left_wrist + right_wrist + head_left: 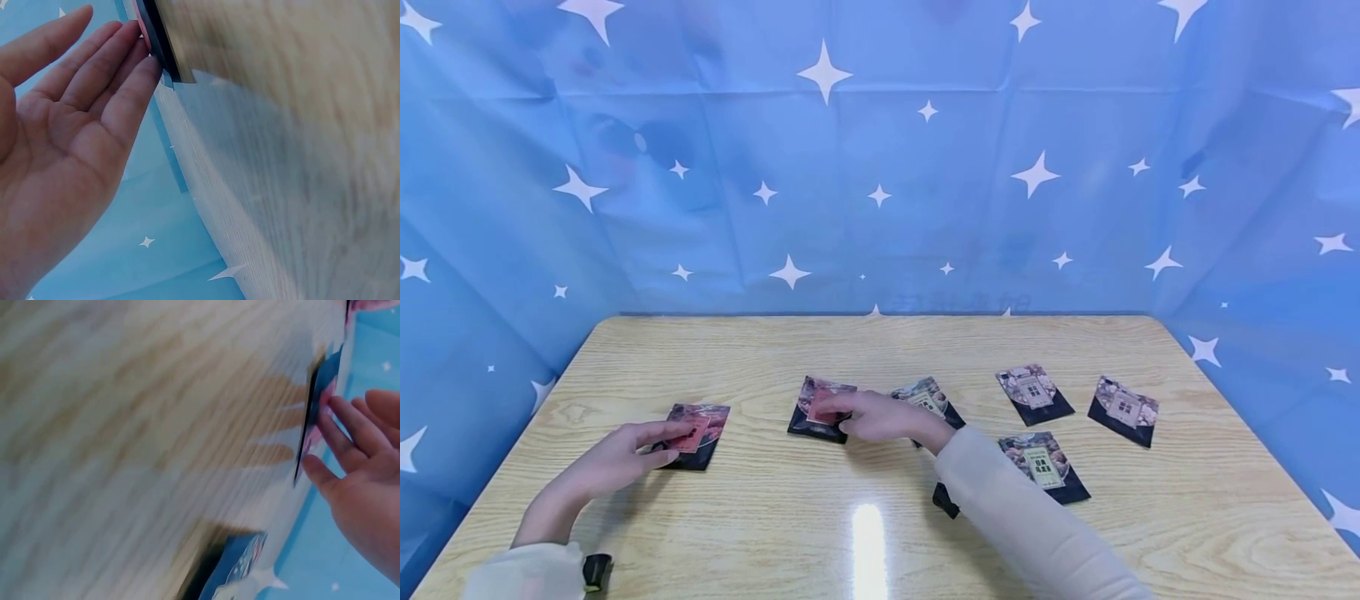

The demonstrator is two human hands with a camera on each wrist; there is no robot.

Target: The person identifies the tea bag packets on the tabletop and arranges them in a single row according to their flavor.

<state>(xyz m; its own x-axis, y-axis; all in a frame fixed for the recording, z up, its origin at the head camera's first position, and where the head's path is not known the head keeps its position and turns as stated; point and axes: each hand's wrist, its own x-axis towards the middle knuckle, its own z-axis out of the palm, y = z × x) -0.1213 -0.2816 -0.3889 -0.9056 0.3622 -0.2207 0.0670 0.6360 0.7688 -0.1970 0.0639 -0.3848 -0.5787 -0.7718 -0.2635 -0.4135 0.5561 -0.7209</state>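
Several small dark packets with picture labels lie on a wooden table [880,517]. My left hand [670,442] reaches to the leftmost packet [703,429], which has a red label; its straight fingers [119,69] touch the packet's edge [159,44]. My right hand [835,414] lies across the middle of the table, fingers resting flat on a second red-labelled packet [812,412]. In the right wrist view those fingertips [347,428] and the thumb touch that packet's edge [309,425]. Neither hand grips anything.
Four more packets with pale labels lie to the right: one [928,393] behind my right wrist, two [1033,392] [1123,408] farther right, one [1045,467] nearer me. A blue star-patterned cloth [880,167] walls the table on three sides.
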